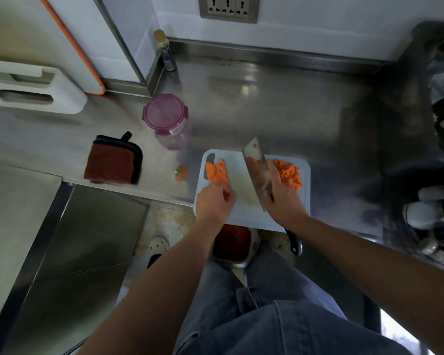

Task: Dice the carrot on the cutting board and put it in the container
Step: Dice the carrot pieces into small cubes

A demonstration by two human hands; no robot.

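A pale blue cutting board (244, 208) lies at the counter's front edge. Carrot slices (217, 171) sit at its left end and a heap of diced carrot (288, 174) at its right end. My left hand (214, 203) has curled fingers at the near side of the slices and touches them. My right hand (283, 201) holds a cleaver (254, 160) low on the blade, one finger laid along it; the black handle sticks out below my wrist. The blade stands on the board between slices and dice. A clear container with a closed purple lid (164, 115) stands behind and left of the board.
A cut carrot top (181, 172) and a folded red cloth (113, 162) lie left of the board. A sink (82, 231) is at the left, a bottle (164, 49) at the back, a dish rack (441, 124) at the right. A bin (231, 243) stands on the floor below.
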